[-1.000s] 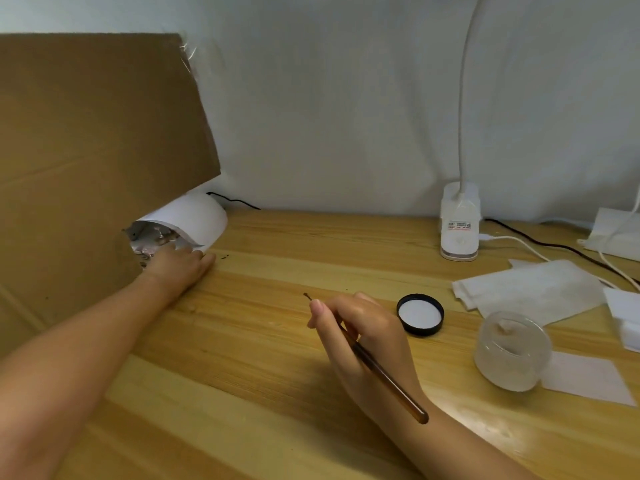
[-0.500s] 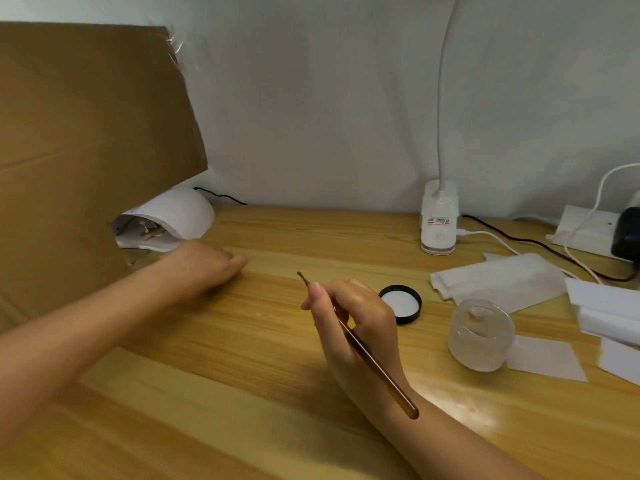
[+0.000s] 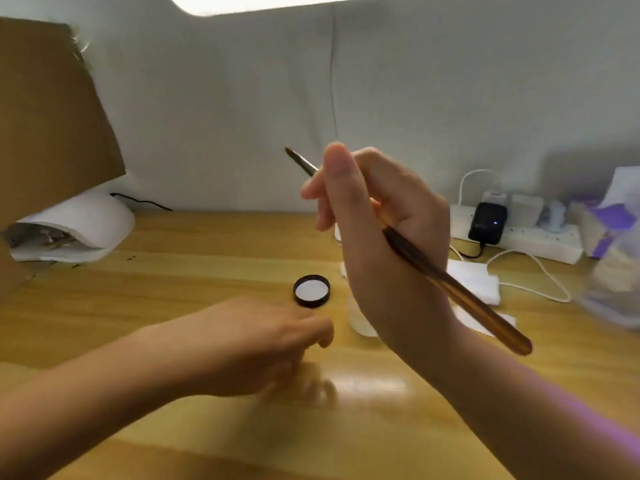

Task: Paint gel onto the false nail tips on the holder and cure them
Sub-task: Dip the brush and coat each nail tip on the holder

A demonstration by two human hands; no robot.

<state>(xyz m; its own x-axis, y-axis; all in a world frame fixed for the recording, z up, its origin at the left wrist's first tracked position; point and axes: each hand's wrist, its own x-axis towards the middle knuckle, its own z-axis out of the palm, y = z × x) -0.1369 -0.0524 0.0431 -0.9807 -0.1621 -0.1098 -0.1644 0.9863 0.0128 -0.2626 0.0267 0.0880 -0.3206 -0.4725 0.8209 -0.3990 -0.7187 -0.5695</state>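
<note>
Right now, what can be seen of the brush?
The brush is a slim stick with a translucent amber-brown handle, a darker stretch near the grip, and a small dark pointed tip. The right hand holds it raised above the table, fingers curled round its upper part like a pen. It slants, tip up and to the left, blunt rear end down to the right past the wrist. Nothing but that hand touches it.

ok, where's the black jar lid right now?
Head view: the black lid lies white-side-up on the wooden table near centre, just beyond the left hand and left of the raised right hand.
</note>
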